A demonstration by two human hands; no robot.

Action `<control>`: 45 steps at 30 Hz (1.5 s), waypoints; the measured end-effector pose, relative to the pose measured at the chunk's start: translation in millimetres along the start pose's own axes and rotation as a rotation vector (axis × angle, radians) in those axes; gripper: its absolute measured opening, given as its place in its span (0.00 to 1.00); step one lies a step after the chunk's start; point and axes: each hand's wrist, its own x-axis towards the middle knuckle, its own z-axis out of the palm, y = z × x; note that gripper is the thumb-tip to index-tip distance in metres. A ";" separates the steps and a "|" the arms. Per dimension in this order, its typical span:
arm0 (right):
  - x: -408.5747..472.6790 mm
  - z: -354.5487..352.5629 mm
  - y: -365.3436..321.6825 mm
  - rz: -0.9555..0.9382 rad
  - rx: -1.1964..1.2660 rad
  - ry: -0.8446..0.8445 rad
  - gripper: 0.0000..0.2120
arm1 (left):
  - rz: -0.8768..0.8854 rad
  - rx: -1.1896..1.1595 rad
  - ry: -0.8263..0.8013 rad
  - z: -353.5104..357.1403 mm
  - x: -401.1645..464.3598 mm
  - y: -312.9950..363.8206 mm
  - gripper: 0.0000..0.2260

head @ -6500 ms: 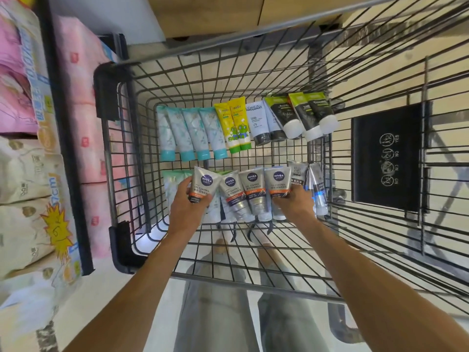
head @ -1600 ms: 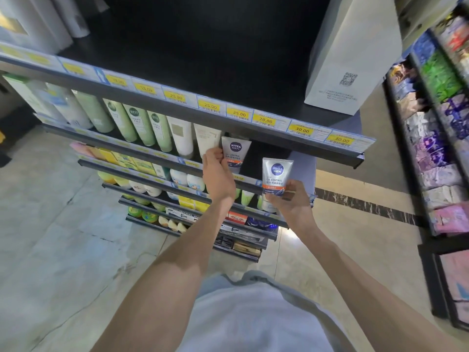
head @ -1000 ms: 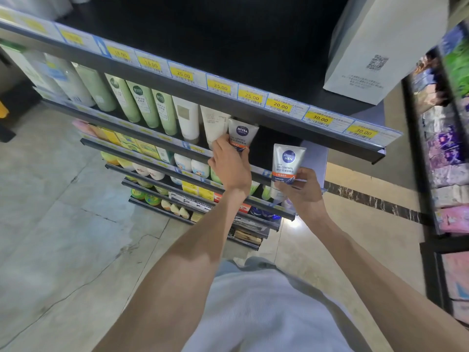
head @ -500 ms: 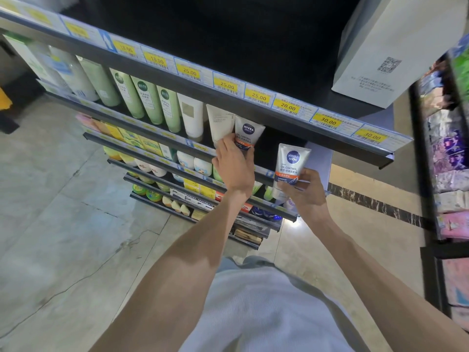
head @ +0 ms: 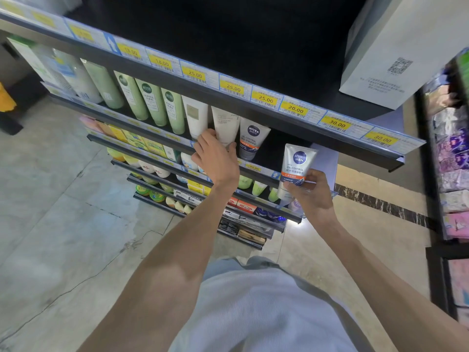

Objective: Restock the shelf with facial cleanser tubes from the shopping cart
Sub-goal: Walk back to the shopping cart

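On the shelf point(head: 256, 171), left hand point(head: 215, 158) hides a white tube's point(head: 225, 125) base; right hand point(head: 311, 191) pinches a Nivea tube point(head: 295, 168).

Even, soft daylight-like light fills the aisle, bright on the pale floor point(head: 63, 224) at left. The top of the shelf point(head: 228, 34) is nearly black and shows no detail, and the gap under its price strip point(head: 264, 99) lies in deep shadow. A small glare spot shines on the floor low beside the shelf's right end. The wide lens bends straight edges, strongly at far left and right, where the bottles point(head: 71, 74) and packets point(head: 454, 158) look smeared and soft
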 end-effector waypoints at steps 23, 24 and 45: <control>4.6 0.5 -3.3 0.011 0.036 0.023 0.27 | 0.059 -0.041 -0.028 -2.8 -3.9 -8.0 0.25; 4.0 -0.4 -4.9 0.008 0.034 0.032 0.27 | 0.072 -0.060 -0.030 -3.8 -7.5 -8.6 0.24; 57.2 29.2 -2.6 -0.365 -0.170 0.098 0.13 | 0.432 0.028 -0.368 -33.4 -23.6 -50.2 0.18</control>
